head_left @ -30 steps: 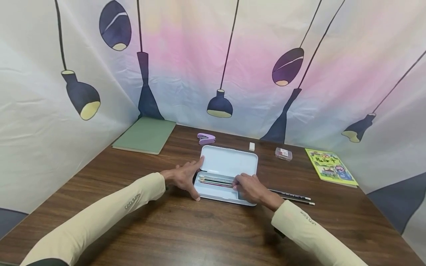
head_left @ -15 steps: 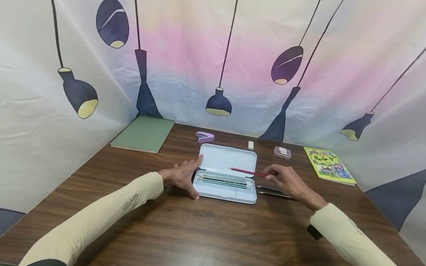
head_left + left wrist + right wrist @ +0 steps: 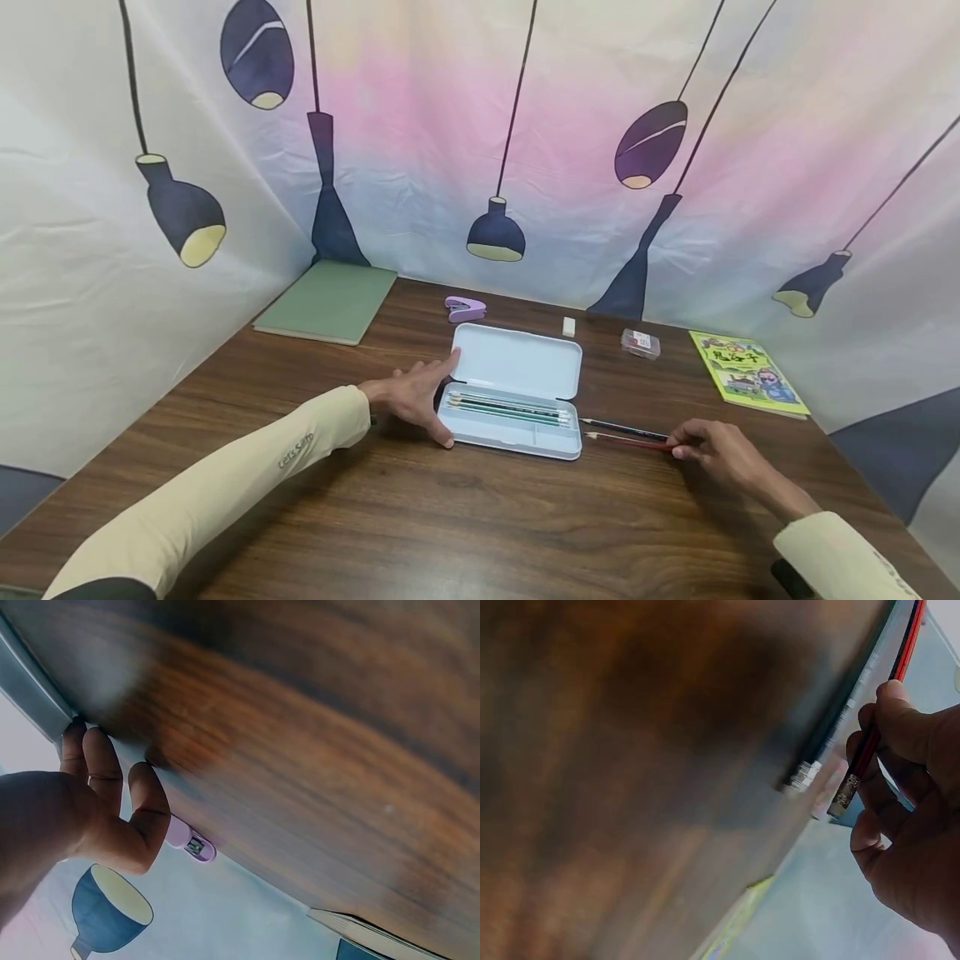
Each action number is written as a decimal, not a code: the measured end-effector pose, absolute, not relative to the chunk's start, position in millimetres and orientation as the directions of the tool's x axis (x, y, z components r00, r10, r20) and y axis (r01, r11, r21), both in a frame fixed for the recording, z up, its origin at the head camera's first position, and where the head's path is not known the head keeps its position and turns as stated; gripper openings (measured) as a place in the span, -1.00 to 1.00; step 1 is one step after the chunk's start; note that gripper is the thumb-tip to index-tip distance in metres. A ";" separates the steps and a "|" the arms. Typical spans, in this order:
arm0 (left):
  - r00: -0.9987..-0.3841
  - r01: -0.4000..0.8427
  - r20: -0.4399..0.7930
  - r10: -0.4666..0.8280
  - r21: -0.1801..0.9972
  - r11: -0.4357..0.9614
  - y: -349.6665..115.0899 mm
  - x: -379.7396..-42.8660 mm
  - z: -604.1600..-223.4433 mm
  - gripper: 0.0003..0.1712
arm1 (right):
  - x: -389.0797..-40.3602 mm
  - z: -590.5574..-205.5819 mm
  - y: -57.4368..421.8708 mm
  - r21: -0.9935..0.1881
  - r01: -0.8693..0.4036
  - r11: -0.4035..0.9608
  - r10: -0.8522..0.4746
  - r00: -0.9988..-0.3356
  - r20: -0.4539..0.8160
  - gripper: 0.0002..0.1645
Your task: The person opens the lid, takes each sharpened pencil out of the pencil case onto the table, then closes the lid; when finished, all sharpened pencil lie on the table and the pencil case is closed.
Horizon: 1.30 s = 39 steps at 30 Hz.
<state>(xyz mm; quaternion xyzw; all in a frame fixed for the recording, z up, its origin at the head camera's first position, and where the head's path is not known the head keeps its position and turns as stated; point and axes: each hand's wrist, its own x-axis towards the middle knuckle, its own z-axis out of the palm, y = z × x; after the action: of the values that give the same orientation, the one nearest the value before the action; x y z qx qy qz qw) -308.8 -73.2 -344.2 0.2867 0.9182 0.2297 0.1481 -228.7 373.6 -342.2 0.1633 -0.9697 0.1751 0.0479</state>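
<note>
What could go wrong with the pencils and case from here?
The right hand grips the red pencil close beside the dark pencil; lowering it could knock that one and start it rolling.
The left hand is at the left end of the case; too hard a push might shove it into the dark pencil's tip, close by the right end.

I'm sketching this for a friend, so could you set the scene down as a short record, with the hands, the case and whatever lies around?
Left hand: spread against the left end of the case
Right hand: pinches a red pencil
Case: lid open, pencils inside
Right of case: a dark pencil on the table
Behind case: stapler, white block, clear box
Far left: green book
Far right: yellow book
</note>
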 end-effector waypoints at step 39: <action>-0.808 0.456 -0.131 0.575 0.479 0.750 -71.7 -304.1 -345.3 0.50 | -274.4 -336.7 213.1 -0.290 -0.602 0.744 -0.584 -0.797 0.155 -0.77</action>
<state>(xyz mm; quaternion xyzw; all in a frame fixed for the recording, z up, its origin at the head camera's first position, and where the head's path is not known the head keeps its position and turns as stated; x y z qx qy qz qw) -304.1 -71.7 -345.3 0.2785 0.9254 0.2180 0.1363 -274.4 213.1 -336.7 0.3174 -0.9335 0.1643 0.0271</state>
